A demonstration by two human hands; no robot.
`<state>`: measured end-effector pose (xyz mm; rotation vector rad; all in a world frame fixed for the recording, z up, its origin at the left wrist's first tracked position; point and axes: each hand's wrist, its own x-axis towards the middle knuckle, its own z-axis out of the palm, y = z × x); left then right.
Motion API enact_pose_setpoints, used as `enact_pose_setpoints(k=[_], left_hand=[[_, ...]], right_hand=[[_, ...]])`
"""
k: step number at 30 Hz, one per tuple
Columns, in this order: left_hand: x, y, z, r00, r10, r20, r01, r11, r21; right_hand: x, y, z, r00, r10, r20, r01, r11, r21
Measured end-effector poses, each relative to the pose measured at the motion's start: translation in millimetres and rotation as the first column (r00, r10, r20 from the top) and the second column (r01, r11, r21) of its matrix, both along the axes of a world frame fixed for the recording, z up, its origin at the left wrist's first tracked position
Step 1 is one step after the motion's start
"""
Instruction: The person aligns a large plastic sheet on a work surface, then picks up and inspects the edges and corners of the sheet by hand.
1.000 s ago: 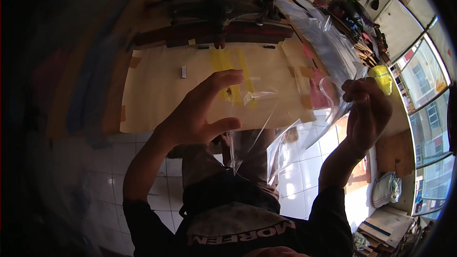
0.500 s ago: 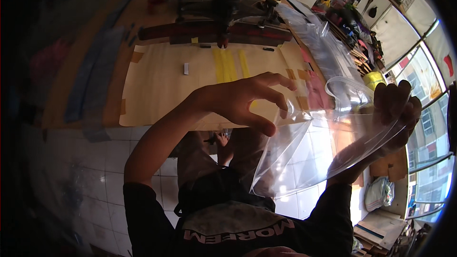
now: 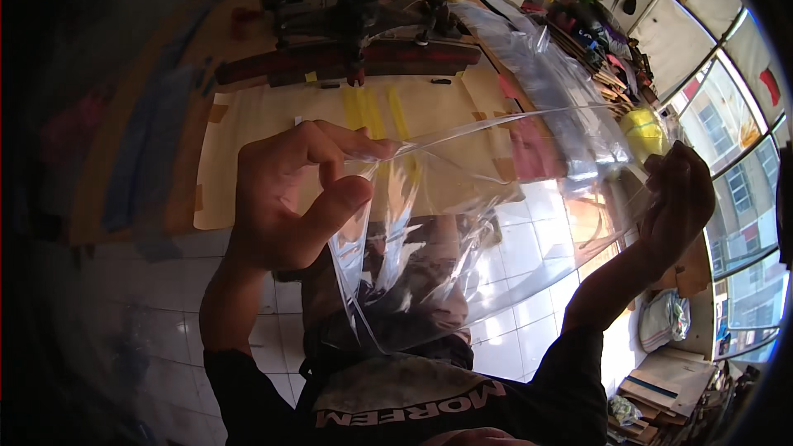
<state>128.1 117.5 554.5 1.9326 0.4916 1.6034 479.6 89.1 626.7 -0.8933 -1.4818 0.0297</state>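
A clear plastic sheet [image 3: 496, 248] is stretched in the air between my two hands, above my lap. My left hand [image 3: 293, 190] holds its left end, the fingers bent and the thumb close to the index finger. Creases in the film fan out from those fingertips. At the other end my right hand [image 3: 681, 198] is closed on the sheet, its fingers pressed together. Whether the film is one layer or a folded bag I cannot tell. Through it I see the table edge and my legs.
Ahead, a machine with a long dark red bar [image 3: 413, 52] stands over a table with tan paper [image 3: 264, 132] and yellow strips [image 3: 363, 111]. More clear film [image 3: 529, 66] lies along the table's right side, near a yellow roll [image 3: 644, 134]. A white sack [image 3: 665, 322] sits at right.
My left hand has moved left and closed on the plastic; half a second ago its fingers were spread. The sheet is now pulled wide between both hands. The view has shifted slightly.
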Motion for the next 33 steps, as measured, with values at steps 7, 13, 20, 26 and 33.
enact_pose_setpoints(k=[7,13,20,26,33], left_hand=[[-19.1,-36.8,17.3,0.99,0.112,0.087,-0.107,0.992,-0.06],[-43.3,-19.5,12.5,0.998,0.068,-0.001,-0.066,0.967,-0.248],[-63.1,14.7,-15.6,0.997,0.078,-0.006,-0.074,0.918,-0.39],[-73.0,36.2,-47.1,0.983,0.181,-0.026,-0.173,0.874,-0.455],[-77.7,44.9,-68.6,0.951,0.302,-0.068,-0.3,0.843,-0.446]], right_hand=[[-26.5,24.1,-20.9,0.995,0.072,-0.062,-0.059,0.979,0.197],[-40.6,66.2,-41.8,0.771,0.46,-0.44,-0.63,0.651,-0.423],[-60.2,93.8,-85.0,0.799,0.308,-0.516,-0.569,0.665,-0.483],[-82.9,108.1,-109.2,0.837,0.231,-0.496,-0.495,0.706,-0.506],[-94.4,108.7,-115.7,0.842,0.227,-0.49,-0.495,0.686,-0.534]])
